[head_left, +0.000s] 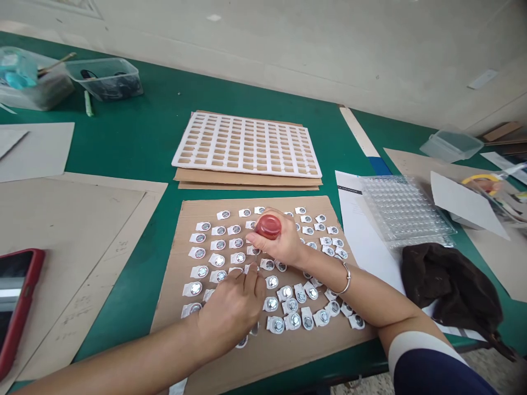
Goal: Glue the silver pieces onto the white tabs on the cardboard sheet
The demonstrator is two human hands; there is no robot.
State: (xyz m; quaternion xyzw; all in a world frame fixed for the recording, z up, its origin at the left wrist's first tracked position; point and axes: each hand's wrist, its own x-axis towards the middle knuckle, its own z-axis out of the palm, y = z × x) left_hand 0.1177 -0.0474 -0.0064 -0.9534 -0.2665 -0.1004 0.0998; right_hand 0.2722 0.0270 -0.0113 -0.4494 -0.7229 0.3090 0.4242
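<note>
Many small round metallic parts on white tabs [276, 325] lie in rough rows on a brown cardboard sheet [214, 373]. My right hand [282, 241] is closed around a tool with a rounded red handle [269, 226], its thin tip pointing down at the parts in the middle of the sheet. Just below that tip, my left hand [236, 304] rests on the cardboard with its fingers bent together. What its fingertips press or hold is hidden.
Behind the sheet lies a white grid tray [247, 144] on cardboard. Clear plastic trays [405, 208] and a dark cloth [448, 285] are at right. Plastic boxes [105, 79] stand at back left; a red-cased phone [18, 307] lies at the left edge.
</note>
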